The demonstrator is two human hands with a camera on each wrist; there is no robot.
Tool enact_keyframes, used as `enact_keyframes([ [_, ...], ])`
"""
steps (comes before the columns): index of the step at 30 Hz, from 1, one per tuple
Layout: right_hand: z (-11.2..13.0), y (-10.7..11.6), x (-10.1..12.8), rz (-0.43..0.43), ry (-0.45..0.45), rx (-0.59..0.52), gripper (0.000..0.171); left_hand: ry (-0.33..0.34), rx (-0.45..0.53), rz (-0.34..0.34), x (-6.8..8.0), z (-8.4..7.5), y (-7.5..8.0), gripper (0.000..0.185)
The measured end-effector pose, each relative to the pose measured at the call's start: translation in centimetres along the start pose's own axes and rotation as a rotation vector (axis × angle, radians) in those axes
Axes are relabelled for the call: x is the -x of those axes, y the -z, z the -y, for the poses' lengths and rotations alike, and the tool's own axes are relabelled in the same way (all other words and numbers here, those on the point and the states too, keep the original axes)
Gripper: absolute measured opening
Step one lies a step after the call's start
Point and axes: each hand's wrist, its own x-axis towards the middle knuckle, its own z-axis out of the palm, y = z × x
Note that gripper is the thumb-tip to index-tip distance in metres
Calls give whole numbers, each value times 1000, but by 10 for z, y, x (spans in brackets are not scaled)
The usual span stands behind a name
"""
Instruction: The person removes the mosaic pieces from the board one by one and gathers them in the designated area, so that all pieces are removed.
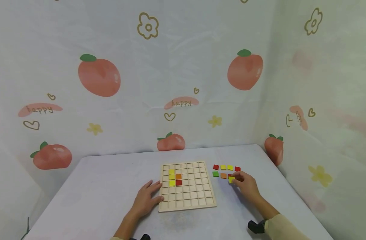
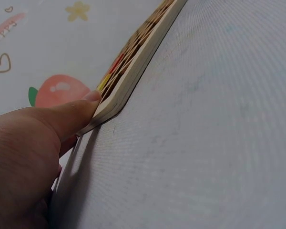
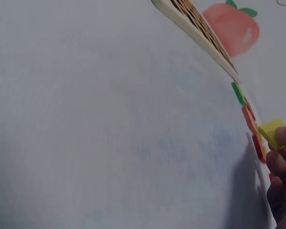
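My right hand (image 1: 246, 185) pinches a yellow square tile (image 3: 270, 132) between thumb and fingers, raised a little above the loose tiles. A wooden grid board (image 1: 191, 193) lies flat on the table, left of that hand. Along the board's left edge rests my left hand (image 1: 146, 199), its thumb (image 2: 81, 112) touching the rim and its fingers spread. On the left part of the grid sit three yellow tiles (image 1: 172, 177) in a column, with an orange tile (image 1: 178, 176) and a red tile (image 1: 178, 182) beside them.
Right of the board lie two rows of loose tiles, among them green (image 1: 215, 174), orange (image 1: 223, 175), red (image 1: 216, 167) and yellow (image 1: 223, 167) ones. One red tile is partly hidden by the held tile. The white table (image 1: 105, 186) meets a printed cloth backdrop (image 1: 200, 66).
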Motion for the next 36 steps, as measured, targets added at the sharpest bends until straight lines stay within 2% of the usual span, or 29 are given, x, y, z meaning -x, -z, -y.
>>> enact_keyframes([
  [7, -12, 15, -3, -16, 9, 48, 16, -8, 1, 2, 1, -2, 2, 61],
  [17, -24, 18, -16, -18, -29, 132, 16, 4, 12, 13, 2, -2, 1, 61],
  [36, -21, 18, -32, -34, 2, 177, 11, 7, 12, 11, 2, -3, 1, 62],
])
